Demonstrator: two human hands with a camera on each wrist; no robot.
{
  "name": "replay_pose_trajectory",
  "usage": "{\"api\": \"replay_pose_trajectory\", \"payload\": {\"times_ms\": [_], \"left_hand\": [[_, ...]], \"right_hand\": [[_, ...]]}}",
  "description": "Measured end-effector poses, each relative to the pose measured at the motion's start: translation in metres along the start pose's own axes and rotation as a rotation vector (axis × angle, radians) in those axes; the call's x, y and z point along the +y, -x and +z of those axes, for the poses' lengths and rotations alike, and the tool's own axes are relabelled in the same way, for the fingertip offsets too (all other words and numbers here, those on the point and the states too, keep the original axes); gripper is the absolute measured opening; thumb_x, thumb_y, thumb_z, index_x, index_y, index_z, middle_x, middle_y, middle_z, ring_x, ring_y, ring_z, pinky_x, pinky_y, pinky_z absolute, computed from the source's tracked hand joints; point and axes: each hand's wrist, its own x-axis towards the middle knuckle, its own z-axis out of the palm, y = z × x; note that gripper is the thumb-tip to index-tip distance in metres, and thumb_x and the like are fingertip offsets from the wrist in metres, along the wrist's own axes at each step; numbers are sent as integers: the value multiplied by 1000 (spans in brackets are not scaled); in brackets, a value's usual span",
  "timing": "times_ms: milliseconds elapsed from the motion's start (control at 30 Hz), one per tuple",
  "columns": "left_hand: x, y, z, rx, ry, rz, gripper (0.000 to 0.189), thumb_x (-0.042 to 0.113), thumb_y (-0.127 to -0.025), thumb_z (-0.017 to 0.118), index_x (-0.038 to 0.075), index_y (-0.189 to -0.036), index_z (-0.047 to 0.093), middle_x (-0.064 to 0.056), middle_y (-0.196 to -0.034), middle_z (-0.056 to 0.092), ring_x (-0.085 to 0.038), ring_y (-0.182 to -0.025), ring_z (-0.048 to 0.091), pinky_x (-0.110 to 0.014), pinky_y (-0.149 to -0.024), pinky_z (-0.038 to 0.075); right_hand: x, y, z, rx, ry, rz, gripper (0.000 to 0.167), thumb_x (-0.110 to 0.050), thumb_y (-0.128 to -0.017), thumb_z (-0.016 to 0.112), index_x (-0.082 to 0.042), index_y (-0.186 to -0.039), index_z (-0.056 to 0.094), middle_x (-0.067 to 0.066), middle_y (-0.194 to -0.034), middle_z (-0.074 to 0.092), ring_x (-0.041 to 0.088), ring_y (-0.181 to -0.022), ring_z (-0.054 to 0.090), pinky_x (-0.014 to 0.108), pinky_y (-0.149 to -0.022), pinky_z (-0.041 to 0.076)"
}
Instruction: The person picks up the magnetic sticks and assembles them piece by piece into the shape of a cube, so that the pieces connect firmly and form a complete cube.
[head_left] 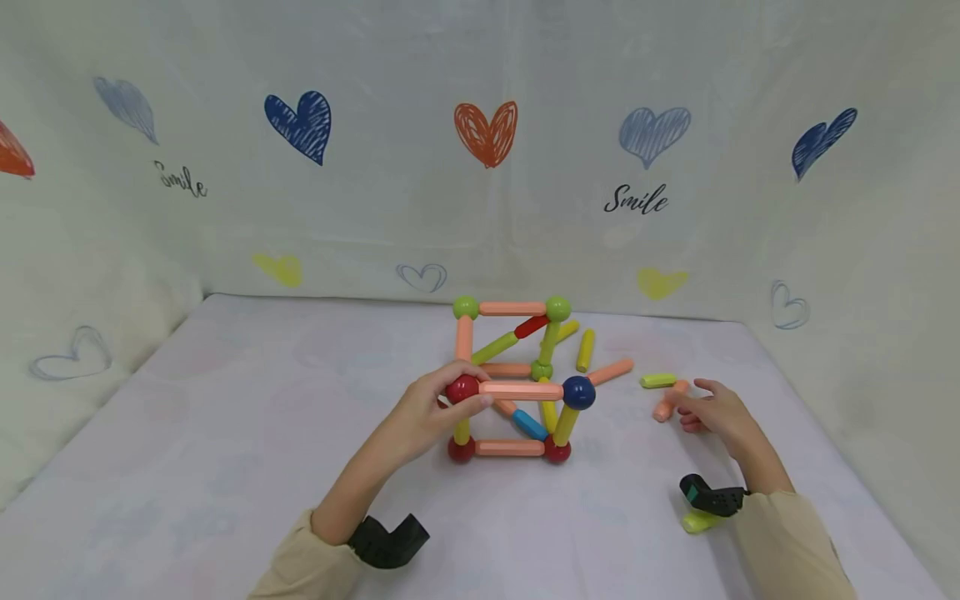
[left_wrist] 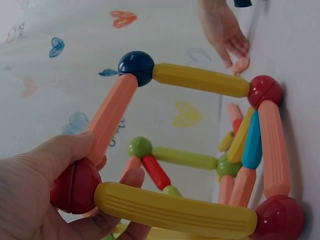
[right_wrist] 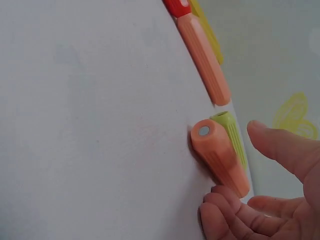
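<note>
A cube-like frame of magnetic rods and balls stands on the table. My left hand (head_left: 423,412) grips its upper front-left corner, with thumb and fingers around the red ball (left_wrist: 80,187) and the end of the salmon rod (head_left: 522,391). That rod runs across to a dark blue ball (head_left: 578,392). My right hand (head_left: 716,414) is beside a loose salmon rod (right_wrist: 217,155) on the table, thumb spread away from the fingers. A metal end shows on that rod. The fingertips are close to its near end; I cannot tell whether they touch. Next to it lies a lime rod (head_left: 658,381).
Behind the frame, to its right, lie a yellow rod (head_left: 586,350) and a salmon rod (head_left: 611,372). Another lime rod (head_left: 699,522) lies partly under the right wrist's camera (head_left: 712,497). A heart-printed curtain (head_left: 480,225) borders the table's far edge.
</note>
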Motion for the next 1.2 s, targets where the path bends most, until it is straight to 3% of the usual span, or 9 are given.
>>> {"api": "replay_pose_trajectory", "payload": {"times_ms": [200,433,700,1033,1200], "left_hand": [[-1,0,0,-1,-6,4,27,27,-88,64,14,-111,57,-5,-86,54,-18,-80,49,-25,-61,45],[0,-1,2,4,15,-6,27,25,-88,64,15,-111,57,-6,-95,56,-19,-86,50,-30,-65,49],[1,-1,3,9,21,-21,27,24,-87,64,16,-112,57,-7,-98,56,-20,-89,50,-28,-66,49],[1,0,3,20,23,-31,27,23,-87,65,16,-112,57,-6,-102,57,-21,-92,50,-27,-68,50],[1,0,3,29,22,-37,27,23,-87,65,16,-112,57,-6,-103,57,-21,-92,50,-28,-67,50]], "right_hand": [[-2,-10,0,-6,45,39,96,-46,-85,62,11,-142,11,5,-82,56,10,-64,53,21,-59,49],[-2,-12,-1,25,80,37,81,-33,-84,64,12,-137,22,9,-81,53,9,-59,53,22,-56,48],[-1,-3,0,46,33,-1,73,-22,-86,58,14,-137,19,3,-68,59,8,-57,58,22,-57,51],[-2,17,7,36,-11,-59,74,-23,-91,53,10,-142,11,8,-86,56,8,-63,62,24,-63,50],[-15,35,14,48,-1,-110,76,-27,-94,51,11,-143,8,12,-97,55,8,-71,65,27,-73,51]]}}
